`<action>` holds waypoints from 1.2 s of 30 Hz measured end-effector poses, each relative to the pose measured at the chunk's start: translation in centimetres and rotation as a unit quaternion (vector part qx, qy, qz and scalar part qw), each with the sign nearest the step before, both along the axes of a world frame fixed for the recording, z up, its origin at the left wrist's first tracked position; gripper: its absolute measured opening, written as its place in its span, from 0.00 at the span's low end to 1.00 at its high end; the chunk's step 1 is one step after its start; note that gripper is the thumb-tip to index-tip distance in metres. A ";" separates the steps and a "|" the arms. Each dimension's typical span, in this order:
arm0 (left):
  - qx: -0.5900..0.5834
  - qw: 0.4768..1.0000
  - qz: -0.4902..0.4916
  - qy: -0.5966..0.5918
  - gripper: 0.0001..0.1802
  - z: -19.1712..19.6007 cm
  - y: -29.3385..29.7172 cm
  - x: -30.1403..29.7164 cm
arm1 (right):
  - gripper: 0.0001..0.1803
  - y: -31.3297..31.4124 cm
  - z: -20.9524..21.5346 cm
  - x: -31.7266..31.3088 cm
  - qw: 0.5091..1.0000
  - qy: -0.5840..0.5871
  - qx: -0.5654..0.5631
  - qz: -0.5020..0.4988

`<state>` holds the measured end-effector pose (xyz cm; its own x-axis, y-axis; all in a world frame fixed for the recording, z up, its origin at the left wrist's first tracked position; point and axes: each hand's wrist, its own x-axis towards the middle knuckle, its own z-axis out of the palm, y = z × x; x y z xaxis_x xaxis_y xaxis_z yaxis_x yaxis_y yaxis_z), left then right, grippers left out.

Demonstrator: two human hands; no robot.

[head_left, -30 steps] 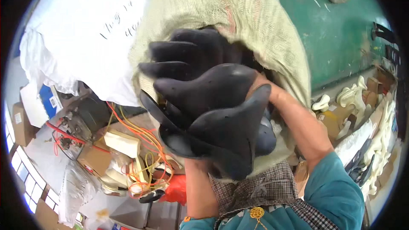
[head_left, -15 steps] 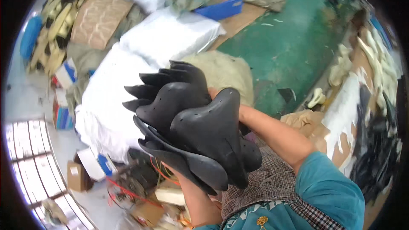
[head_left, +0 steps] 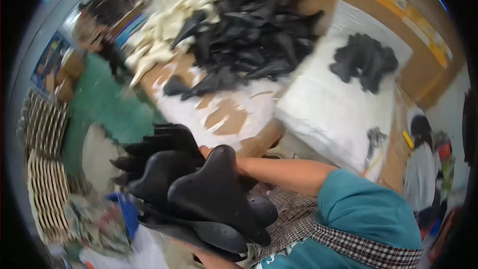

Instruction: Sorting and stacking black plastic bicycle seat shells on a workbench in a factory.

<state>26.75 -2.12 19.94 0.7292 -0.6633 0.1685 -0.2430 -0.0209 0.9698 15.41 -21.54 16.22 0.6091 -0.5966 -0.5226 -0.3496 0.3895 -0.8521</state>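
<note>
A bulky stack of black, smooth, saddle-shaped shells [head_left: 204, 194] is held up in front of my body, their narrow tips fanned out at the left. Several small holes dot their edges. My right hand [head_left: 204, 152] grips the stack on its far right side, with only a little of the fingers showing between the shells. From below, my left forearm [head_left: 214, 260] reaches under the stack. The shells hide most of my left hand, which bears them from underneath.
Ahead is a table with a heap of black saddle-shaped pieces [head_left: 249, 35] and cream-coloured pieces [head_left: 169, 15]. To its right, a white wrapped block [head_left: 323, 119] carries a small black pile [head_left: 366, 62]. Stacked wavy pieces [head_left: 47, 194] stand left; another person [head_left: 97, 37] is farther back.
My view has swung right, from white sacks and the green floor to the table with the heaps. The stack of shells stays in my hands, now lower and further left in view.
</note>
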 end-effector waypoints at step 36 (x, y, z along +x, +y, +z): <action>-0.016 0.864 -0.501 -0.040 0.39 -4.7 -39.2 -58.9 | 0.22 -12.9 -5.1 -77.9 0.571 -0.253 -0.196 -0.756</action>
